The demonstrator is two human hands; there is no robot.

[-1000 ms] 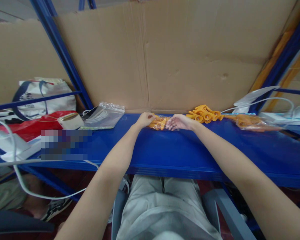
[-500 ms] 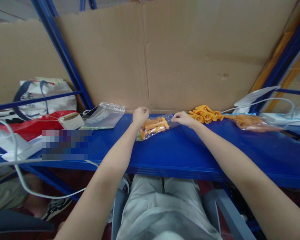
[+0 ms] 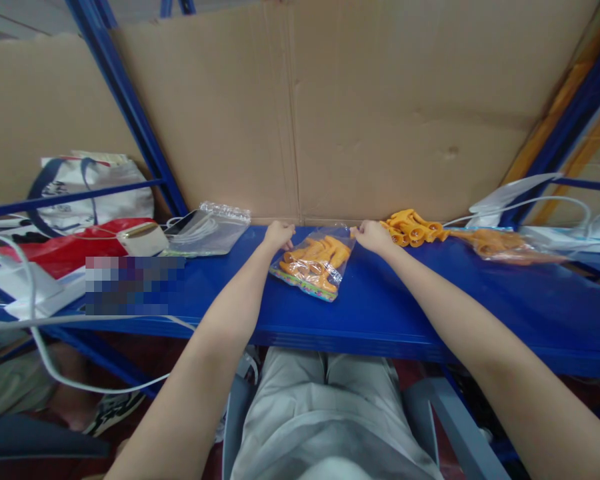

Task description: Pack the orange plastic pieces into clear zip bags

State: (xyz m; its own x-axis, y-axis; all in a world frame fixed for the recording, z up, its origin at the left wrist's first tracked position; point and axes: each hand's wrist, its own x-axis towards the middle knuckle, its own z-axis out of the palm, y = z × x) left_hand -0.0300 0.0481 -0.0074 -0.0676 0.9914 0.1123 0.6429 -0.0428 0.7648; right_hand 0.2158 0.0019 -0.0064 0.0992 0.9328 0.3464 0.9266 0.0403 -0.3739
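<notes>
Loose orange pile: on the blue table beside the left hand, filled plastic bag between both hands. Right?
No: the head view shows the loose orange pile beside the right hand. It is on the blue table, and the filled plastic bag is between that hand and the left hand.

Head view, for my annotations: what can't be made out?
In the head view:
Right hand: grip hidden by its own fingers.
Middle bag: count of orange pieces, hidden by overlap and glare.
Pixelated patch: whatever it covers.
Other person's leg: upper part cut off by left edge.
</notes>
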